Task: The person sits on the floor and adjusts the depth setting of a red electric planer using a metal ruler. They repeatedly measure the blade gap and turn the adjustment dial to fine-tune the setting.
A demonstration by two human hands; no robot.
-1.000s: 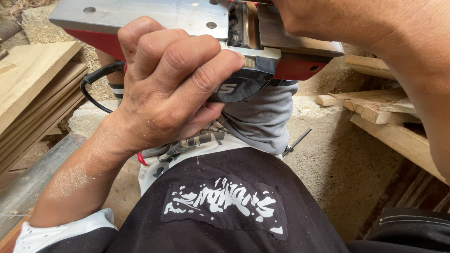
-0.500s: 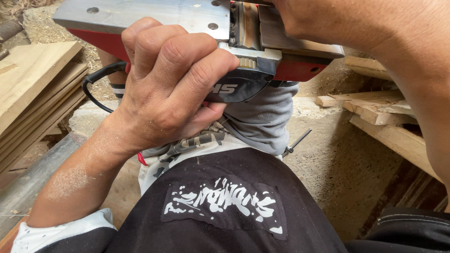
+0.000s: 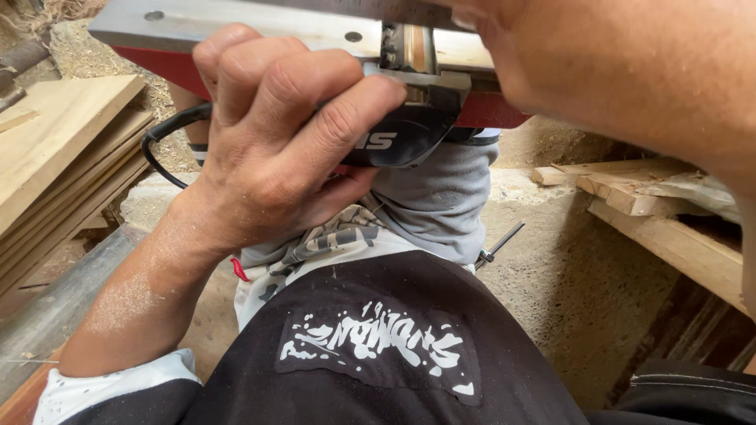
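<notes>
Tool: electric hand planer (image 3: 315, 47), flipped sole-up over my lap, red body, black handle.
Left hand (image 3: 268, 149): fingers (image 3: 260, 86) curled tight round the planer's handle, thumb pressed across its black grip.
Right hand (image 3: 630, 71): on the far side of the planer at the blade slot; finger state I cannot tell.
Step, as I judge: steadying the planer while working at the cutter drum (image 3: 405, 43).
Next move needs: firm hold, care at the blade.
Left of planer: stacked boards (image 3: 55, 157).

No packages, signs or screens in view. One label only: pale lettering printed on the black plastic housing of the red power tool (image 3: 394, 142), just beside the fingertips, mostly hidden. White splattered print patch (image 3: 370, 346) on black garment, lower centre.
</notes>
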